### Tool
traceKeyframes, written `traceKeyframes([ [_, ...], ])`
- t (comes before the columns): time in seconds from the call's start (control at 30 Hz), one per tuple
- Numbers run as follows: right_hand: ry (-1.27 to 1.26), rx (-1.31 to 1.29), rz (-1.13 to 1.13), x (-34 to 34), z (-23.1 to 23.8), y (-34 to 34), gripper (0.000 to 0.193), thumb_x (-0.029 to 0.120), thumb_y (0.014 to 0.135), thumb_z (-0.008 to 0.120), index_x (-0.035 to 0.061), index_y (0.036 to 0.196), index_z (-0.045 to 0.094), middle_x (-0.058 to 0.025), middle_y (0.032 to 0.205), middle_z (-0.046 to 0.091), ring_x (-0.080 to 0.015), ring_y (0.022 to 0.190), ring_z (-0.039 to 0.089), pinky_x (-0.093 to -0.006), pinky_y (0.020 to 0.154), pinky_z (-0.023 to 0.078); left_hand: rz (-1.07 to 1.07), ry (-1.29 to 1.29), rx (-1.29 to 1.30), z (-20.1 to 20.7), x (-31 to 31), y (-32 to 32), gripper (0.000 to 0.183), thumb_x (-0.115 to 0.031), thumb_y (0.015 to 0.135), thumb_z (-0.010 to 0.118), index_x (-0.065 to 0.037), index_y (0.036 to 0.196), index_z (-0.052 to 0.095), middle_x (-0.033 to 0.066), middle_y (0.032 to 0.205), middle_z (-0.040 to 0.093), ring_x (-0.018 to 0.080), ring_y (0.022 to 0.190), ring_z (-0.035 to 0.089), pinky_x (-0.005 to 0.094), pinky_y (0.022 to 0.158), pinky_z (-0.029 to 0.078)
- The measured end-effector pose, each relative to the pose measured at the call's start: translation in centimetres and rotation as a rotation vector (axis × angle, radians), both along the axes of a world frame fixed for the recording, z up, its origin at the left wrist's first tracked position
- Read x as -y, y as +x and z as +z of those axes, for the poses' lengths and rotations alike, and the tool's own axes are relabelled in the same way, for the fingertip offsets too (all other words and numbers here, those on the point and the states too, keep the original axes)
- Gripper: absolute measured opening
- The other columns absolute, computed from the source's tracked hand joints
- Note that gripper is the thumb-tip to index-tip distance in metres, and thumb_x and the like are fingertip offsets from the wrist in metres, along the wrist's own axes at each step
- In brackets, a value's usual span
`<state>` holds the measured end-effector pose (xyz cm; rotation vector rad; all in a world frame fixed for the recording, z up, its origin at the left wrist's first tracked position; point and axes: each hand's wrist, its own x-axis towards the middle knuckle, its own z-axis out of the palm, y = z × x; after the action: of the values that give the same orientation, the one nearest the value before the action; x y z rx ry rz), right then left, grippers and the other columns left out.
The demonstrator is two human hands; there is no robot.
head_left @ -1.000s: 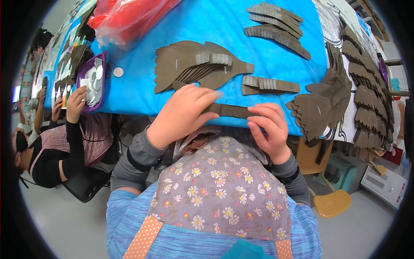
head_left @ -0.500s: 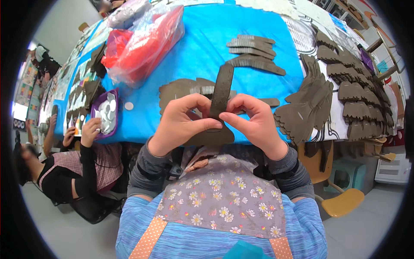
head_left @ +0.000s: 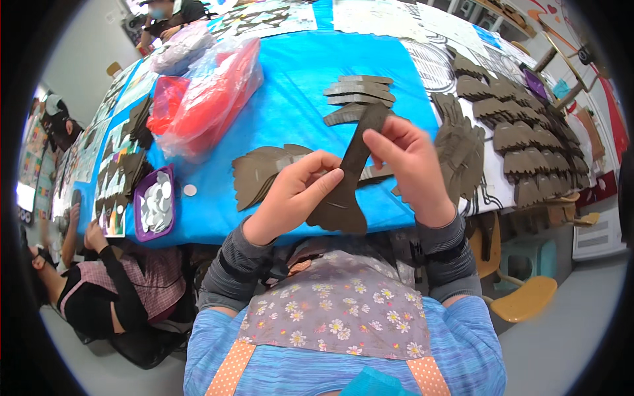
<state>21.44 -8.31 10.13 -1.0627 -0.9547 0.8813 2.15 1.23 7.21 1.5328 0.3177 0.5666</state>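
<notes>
A dark brown-grey cutout [head_left: 340, 206], with a long strip on top and a wide scalloped lower end, slants up to the right between my hands. My left hand [head_left: 290, 198] pinches it around the middle with thumb and fingers. Near the strip's upper end my right hand [head_left: 413, 162] is closed, thumb against the fingers at its edge. Behind my left hand lies a stack of similar fan-shaped pieces [head_left: 254, 175], partly covered. Farther back, several curved dark strips [head_left: 360, 99] with pale markings lie on the blue table cover [head_left: 297, 72].
At the left stand a purple basket [head_left: 137, 214] of white discs and a red plastic bag [head_left: 221, 99]. A loose disc [head_left: 190, 190] lies beside the basket. To the right are long dark pieces [head_left: 456, 148] and overlapping rows of cutouts [head_left: 535, 158]. A co-worker [head_left: 119, 284] sits at left.
My right hand has slid up along the strip, away from my left hand. The cutout now leans right, showing more of its wide end. The whole view has shifted slightly.
</notes>
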Motion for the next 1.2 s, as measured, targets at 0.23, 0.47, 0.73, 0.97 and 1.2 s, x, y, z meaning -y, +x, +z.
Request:
traceKeyframes([
  [0.23,0.032,0.186,-0.451,3.2,3.0,2.1,0.016,0.016,0.092,0.077,0.0029,0.089,0.068,0.004,0.068,0.061,-0.0024,0.055,0.053,-0.0192,0.05,0.038,-0.303,-0.015,-0.16,-0.7,1.3,1.1,0.059,-0.006,0.087,0.078,-0.005,0.137,0.046,0.0042,0.102,0.068,0.0084,0.095,0.063,0.024,0.08,0.052],
  [0.47,-0.178,0.578,-0.891,6.7,-1.3,9.9,0.018,0.015,0.092,0.075,0.0004,0.1,0.069,-0.003,0.087,0.066,-0.0114,0.066,0.058,-0.0267,0.06,0.046,-0.189,0.017,-0.247,-2.1,0.5,-1.9,0.064,-0.003,0.089,0.075,-0.009,0.145,0.047,0.0069,0.089,0.073,0.0106,0.082,0.069,0.0262,0.075,0.055],
  [0.73,-0.004,1.224,-0.268,2.0,-8.1,5.5,0.014,0.012,0.084,0.073,0.0036,0.096,0.07,-0.0126,0.097,0.07,-0.035,0.095,0.064,-0.0437,0.084,0.051,0.447,1.082,-0.394,-5.9,-6.3,-6.7,0.038,-0.009,0.086,0.073,-0.001,0.123,0.065,0.0155,0.115,0.068,0.0343,0.109,0.063,0.0398,0.093,0.052],
  [0.97,-0.142,1.112,-0.115,1.1,-10.2,5.7,0.015,0.012,0.084,0.073,0.0039,0.097,0.071,-0.0125,0.095,0.069,-0.0355,0.093,0.063,-0.0448,0.079,0.049,0.385,0.965,-0.48,-7.2,-7.2,-7.3,0.042,-0.009,0.085,0.076,-0.001,0.125,0.064,0.0149,0.125,0.064,0.0341,0.117,0.06,0.0398,0.1,0.048],
  [1.2,-0.032,1.207,-0.107,0.6,-9.3,5.4,0.013,0.008,0.082,0.073,0.0025,0.089,0.063,-0.0138,0.087,0.065,-0.0365,0.088,0.061,-0.0456,0.076,0.048,0.433,0.879,-0.455,-7.4,-7.7,-7.1,0.032,-0.009,0.081,0.079,0.001,0.109,0.064,0.0132,0.109,0.066,0.0299,0.102,0.063,0.0375,0.091,0.05],
])
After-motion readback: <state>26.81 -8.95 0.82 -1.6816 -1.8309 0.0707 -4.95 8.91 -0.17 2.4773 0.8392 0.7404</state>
